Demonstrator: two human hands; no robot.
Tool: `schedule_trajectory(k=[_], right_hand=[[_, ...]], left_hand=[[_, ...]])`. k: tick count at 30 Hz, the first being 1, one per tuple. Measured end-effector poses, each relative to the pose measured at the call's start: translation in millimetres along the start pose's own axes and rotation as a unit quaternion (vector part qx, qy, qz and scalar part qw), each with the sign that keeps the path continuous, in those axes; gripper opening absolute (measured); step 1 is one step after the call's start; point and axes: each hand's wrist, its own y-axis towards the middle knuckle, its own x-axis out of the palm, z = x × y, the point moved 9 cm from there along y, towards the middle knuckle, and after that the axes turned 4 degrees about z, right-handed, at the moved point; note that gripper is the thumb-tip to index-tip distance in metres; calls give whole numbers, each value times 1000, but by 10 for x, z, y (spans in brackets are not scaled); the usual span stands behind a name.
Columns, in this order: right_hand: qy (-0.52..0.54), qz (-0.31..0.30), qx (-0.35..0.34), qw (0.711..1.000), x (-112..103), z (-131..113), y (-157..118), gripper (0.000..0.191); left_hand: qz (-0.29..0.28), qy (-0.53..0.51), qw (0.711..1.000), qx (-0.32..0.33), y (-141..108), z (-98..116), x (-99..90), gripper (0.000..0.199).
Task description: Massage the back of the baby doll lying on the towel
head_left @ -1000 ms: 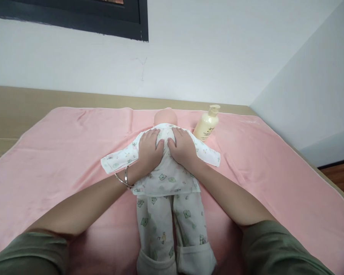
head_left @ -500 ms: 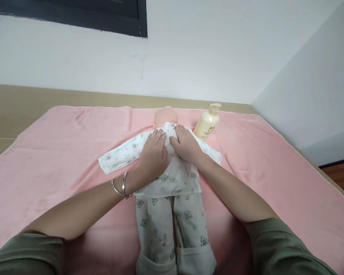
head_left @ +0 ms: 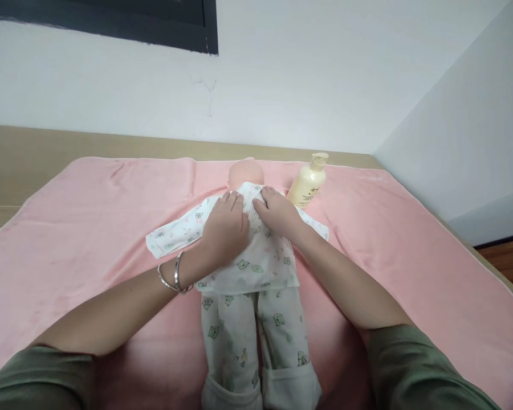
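Note:
A baby doll (head_left: 245, 172) lies stretched out, its head toward the wall and no face showing. It wears a white printed top (head_left: 256, 267) and matching trousers (head_left: 231, 341), with both sleeves spread sideways. My left hand (head_left: 226, 228) rests flat on the left side of the upper top, fingers extended. On the upper right side lies my right hand (head_left: 277, 213), its fingers stretched out over the cloth and the thumb apart. The cloth between the hands is slightly wrinkled.
A pale yellow pump bottle (head_left: 306, 185) stands right of the doll's head. Under everything spreads a pink blanket (head_left: 89, 228) on a wooden surface (head_left: 8, 154). A white wall (head_left: 282, 74) rises behind, with a dark frame (head_left: 154, 23) at upper left.
My left hand has slid slightly left and down on the top. My right hand stays almost in place. The whole view has shifted a little.

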Motion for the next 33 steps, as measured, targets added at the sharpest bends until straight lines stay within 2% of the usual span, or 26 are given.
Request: schedule_trajectory(k=[2, 4, 9, 12, 14, 17, 19, 22, 25, 28, 31, 33], right_hand=[[-8, 3, 1, 1000, 19, 64, 74, 50], [-35, 8, -16, 999, 47, 32, 56, 53], [-116, 59, -92, 987, 35, -311, -264, 54], [-117, 78, -127, 982, 9, -449, -381, 50], [-84, 68, -111, 988, 7, -392, -325, 44], [-26, 44, -51, 997, 23, -154, -113, 39], [-7, 34, -26, 999, 35, -17, 20, 41], [-22, 19, -20, 999, 61, 49, 97, 51], [-67, 8, -33, 997, 91, -58, -9, 57], [-98, 38, -75, 992, 63, -291, -226, 58], [-88, 62, -117, 987, 13, -478, -390, 54], [-57, 42, -118, 990, 0, -487, -386, 48]], left_hand=[[10, 1, 1000, 13, -53, 71, -21, 48], [3, -8, 1000, 1, -22, 30, -18, 46], [-51, -38, 994, -86, 194, -300, 53, 28], [-47, -33, 995, -88, 215, -337, 58, 26], [-28, -22, 998, -51, 156, -235, 42, 30], [-1, -4, 1000, 1, -5, -22, 19, 42], [7, 4, 1000, 7, -99, 73, 13, 50], [9, 4, 1000, 7, -134, 121, 15, 56], [6, -22, 1000, -10, -28, 11, 16, 51], [-15, -78, 995, -61, 126, -238, 62, 33], [-27, -128, 985, -116, 213, -461, 120, 21], [-20, -135, 982, -127, 223, -509, 132, 22]])
